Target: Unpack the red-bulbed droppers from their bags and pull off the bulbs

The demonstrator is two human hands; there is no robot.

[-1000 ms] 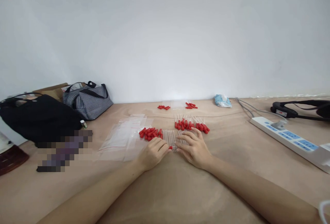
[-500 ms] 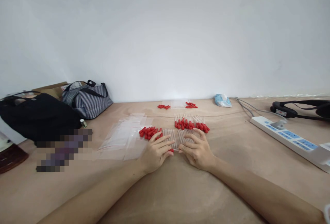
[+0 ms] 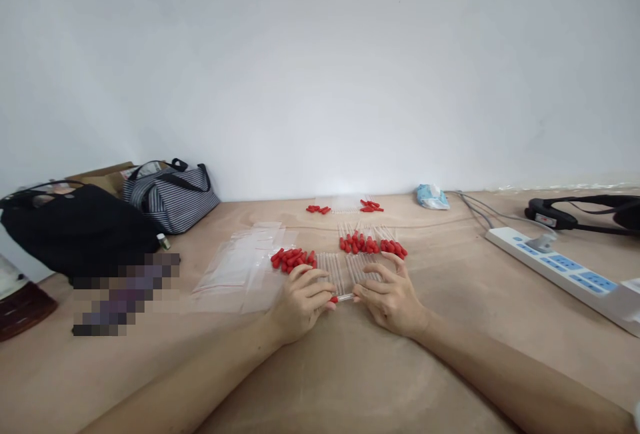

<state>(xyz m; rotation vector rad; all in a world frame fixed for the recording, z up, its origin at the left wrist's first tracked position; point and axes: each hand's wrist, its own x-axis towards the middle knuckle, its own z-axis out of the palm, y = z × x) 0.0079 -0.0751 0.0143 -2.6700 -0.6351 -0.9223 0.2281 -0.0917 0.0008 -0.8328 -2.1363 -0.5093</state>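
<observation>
My left hand (image 3: 300, 304) is closed, pinching a red rubber bulb (image 3: 334, 299) between thumb and finger. From the bulb a clear glass dropper tube (image 3: 346, 297) runs across to my right hand (image 3: 395, 301), whose fingertips grip its other end. Whether the tube sits inside the bulb I cannot tell. Just beyond my fingers, bare glass tubes (image 3: 329, 267) lie side by side in two groups. A pile of loose red bulbs (image 3: 293, 259) touches the left group. Behind them lie several droppers (image 3: 357, 242) with red bulbs on their near ends.
Clear zip bags (image 3: 235, 264) are spread on the left. More red bulbs (image 3: 371, 206) and tubes lie near the wall. A black bag (image 3: 85, 227), a striped bag (image 3: 180, 197) and a small bottle (image 3: 163, 241) stand left. A power strip (image 3: 560, 264) lies right, by a blue-white packet (image 3: 433, 197).
My right hand has shifted slightly right, and more of the glass tube shows between my hands. My left hand keeps its pinch on the red bulb. The view has tilted a little.
</observation>
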